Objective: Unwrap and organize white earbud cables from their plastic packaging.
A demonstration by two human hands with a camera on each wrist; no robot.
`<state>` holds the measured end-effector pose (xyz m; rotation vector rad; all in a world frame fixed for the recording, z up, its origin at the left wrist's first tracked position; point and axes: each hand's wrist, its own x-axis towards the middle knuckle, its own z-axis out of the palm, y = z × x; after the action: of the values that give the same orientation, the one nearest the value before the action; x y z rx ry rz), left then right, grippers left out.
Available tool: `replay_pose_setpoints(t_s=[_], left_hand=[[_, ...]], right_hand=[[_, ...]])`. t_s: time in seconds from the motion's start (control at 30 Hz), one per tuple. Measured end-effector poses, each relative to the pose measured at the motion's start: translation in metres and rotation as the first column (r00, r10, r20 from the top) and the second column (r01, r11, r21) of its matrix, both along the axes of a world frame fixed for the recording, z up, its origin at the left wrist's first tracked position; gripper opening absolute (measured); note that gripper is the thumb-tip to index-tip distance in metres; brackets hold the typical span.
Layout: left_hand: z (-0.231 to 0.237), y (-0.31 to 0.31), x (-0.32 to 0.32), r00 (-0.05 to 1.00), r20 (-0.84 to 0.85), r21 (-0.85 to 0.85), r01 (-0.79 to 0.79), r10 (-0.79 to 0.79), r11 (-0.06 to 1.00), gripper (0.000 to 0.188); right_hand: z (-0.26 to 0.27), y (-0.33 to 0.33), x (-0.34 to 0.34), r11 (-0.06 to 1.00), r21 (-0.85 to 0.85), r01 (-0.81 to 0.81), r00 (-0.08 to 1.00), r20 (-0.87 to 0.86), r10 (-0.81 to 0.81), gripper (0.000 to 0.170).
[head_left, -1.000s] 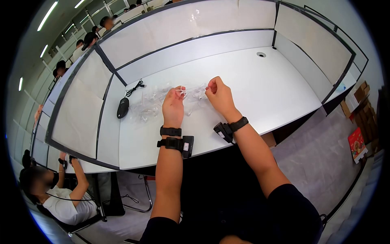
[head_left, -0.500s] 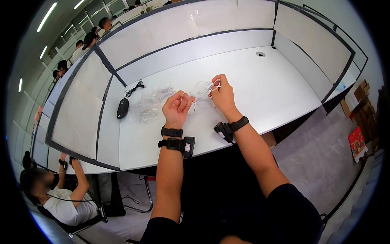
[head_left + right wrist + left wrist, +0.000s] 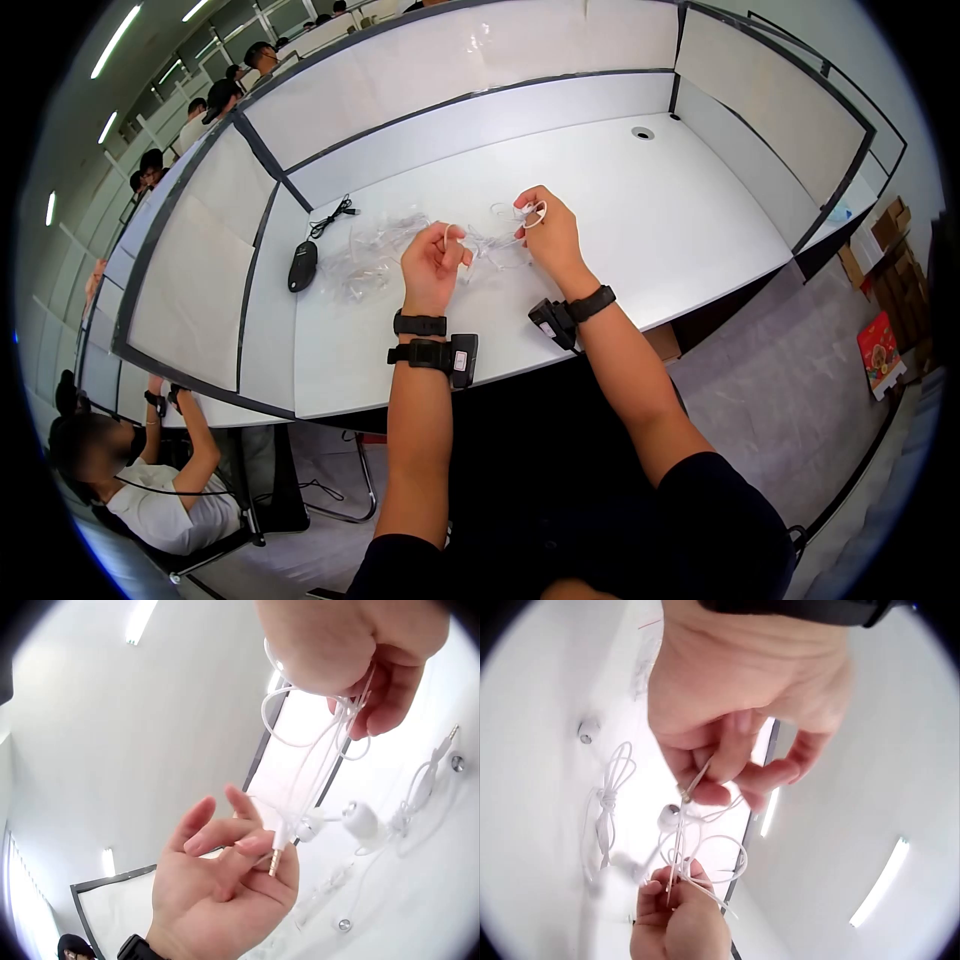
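Note:
White wired earphones run between the two hands above the desk. My left hand pinches the cable beside its gold-tipped plug between thumb and fingers, with the other fingers loosely bent. My right hand grips the gathered cable, and a loop of it sticks out past the fingers. White earbuds show between the hands in the left wrist view. Another tied bundle of white earphone cable lies on the desk close by.
Clear plastic bags with white cables are spread left of the hands. A black mouse with its cord lies by the left partition. Low partitions enclose the white desk. A seated person is at the lower left.
The left hand has come down and turned palm up, bringing the plug into sight. Cable loops now stand out around the right hand, which has shifted slightly right.

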<state>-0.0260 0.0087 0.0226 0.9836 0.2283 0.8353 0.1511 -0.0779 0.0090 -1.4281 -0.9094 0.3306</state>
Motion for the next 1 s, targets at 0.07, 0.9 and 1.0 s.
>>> replay_pose_setpoints(t_s=[0.07, 0.9, 1.0], left_hand=[[0.004, -0.006, 0.003, 0.986, -0.167, 0.032, -0.01, 0.015, 0.999, 0.032], [0.005, -0.013, 0.003, 0.99, -0.122, 0.335, -0.023, 0.068, 0.942, 0.026], [0.0, -0.004, -0.004, 0.997, 0.075, 0.242, -0.008, -0.01, 0.97, 0.026]], right_hand=[[0.002, -0.001, 0.0, 0.997, 0.064, -0.033, 0.996, -0.079, 0.038, 0.017], [0.001, 0.006, 0.017, 0.96, 0.28, -0.005, 0.812, -0.559, 0.167, 0.005], [-0.011, 0.011, 0.023, 0.952, 0.288, -0.1, 0.806, -0.538, 0.248, 0.007]])
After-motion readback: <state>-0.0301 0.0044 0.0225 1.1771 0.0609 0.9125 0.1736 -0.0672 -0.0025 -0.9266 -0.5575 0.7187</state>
